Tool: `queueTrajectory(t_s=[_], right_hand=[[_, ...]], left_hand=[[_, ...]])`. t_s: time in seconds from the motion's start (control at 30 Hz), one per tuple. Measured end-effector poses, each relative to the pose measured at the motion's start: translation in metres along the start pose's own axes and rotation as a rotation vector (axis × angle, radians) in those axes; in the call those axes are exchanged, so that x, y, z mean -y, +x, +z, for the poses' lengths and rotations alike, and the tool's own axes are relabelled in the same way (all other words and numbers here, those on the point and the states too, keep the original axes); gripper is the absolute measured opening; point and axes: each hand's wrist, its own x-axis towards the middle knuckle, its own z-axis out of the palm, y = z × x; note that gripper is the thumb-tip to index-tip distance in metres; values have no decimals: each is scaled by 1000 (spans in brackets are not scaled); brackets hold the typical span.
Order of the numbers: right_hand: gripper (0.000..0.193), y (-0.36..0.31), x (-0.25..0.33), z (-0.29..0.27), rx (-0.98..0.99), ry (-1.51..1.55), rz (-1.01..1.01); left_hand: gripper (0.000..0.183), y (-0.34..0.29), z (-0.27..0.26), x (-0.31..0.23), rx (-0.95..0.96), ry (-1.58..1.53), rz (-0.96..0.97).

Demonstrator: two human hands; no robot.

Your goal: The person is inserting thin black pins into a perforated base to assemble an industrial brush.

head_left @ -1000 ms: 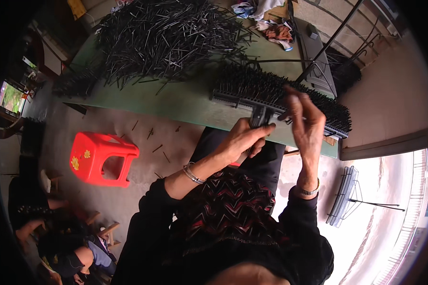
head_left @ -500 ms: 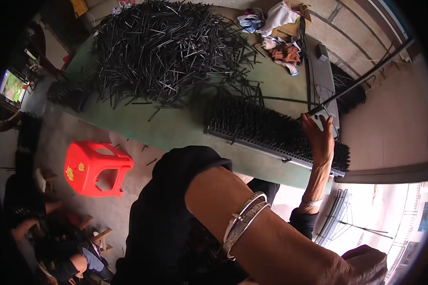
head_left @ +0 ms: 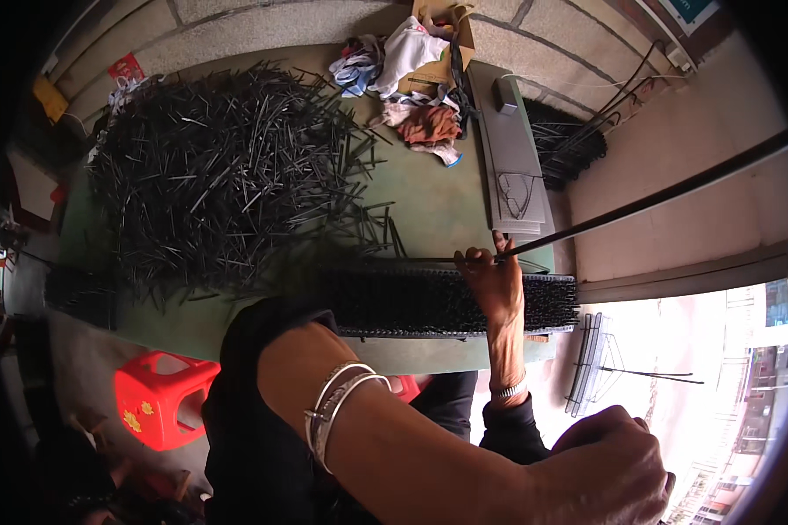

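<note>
My right hand (head_left: 494,284) reaches over a long narrow rack (head_left: 394,331) packed with short black upright pieces. Its fingers pinch a long thin black rod (head_left: 648,197), which slants up to the right and runs out of view. Closer to me, my left forearm with two silver bangles crosses the picture, ending at my left hand (head_left: 613,472) in a fist at the lower right. Whatever that fist holds, if anything, is hidden. Left of the rack lies a big heap of thin black sticks (head_left: 228,175) on the green table (head_left: 411,206).
Crumpled cloths (head_left: 429,127) and a cardboard box (head_left: 455,31) sit at the table's back. Wire-framed glasses (head_left: 517,194) rest on a grey panel (head_left: 508,144). A red stool (head_left: 158,402) stands at lower left, a wire rack (head_left: 591,363) at right. A stone wall (head_left: 280,22) bounds the back.
The view has swung, so the table and heap appear farther left and the stool lower. The rod lies at a flatter slant, still at my right hand's fingers. My left hand remains a fist.
</note>
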Motion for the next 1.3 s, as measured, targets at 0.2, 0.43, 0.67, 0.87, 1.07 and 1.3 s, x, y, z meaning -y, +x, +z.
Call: queueTrajectory(t_s=[0.2,0.43,0.67,0.87,1.07,1.3], right_hand=[[26,27,32,-67,-124,1455,680],[29,-35,29,-47,-347,438,337],[25,-115,58,19,-473,200,153],[23,-171,123,-23,-228,312,160],[25,-234,204,-98,-73,205,31],[21,-266,289,-190,-89,81,1]], left_hand=[[16,-19,-58,13,290,76,-78],[36,-150,-65,67,158,-375,-974],[48,-198,-31,104,-216,-596,-1512],[42,-176,39,146,-277,-599,-1565],[40,-104,191,174,-247,-810,-1626],[40,-80,375,198,-165,-827,-1675]])
